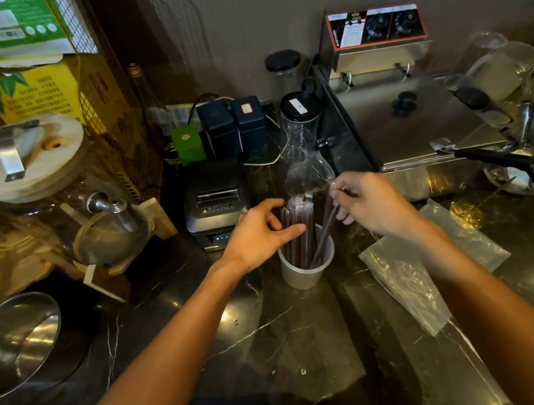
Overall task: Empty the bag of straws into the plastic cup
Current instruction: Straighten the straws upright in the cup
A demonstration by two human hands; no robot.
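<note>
Straws (297, 232) crowd one cup (304, 274); left hand (258, 234) fingers spread, right hand (371, 202) seemingly pinching one.

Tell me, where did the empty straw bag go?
The bag lies flat on the dark counter, right of the plastic cup, under the right forearm.

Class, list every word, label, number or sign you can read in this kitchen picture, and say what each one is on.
No text here reads clearly enough to quote.
Yellow cardboard box: green print, blurred.
Green and white bag: barcode and print, too small.
Black receipt printer: warning triangle label, words too small.
Steel fryer control panel: print unreadable.
Dark tin: red sticker, unreadable.
</note>
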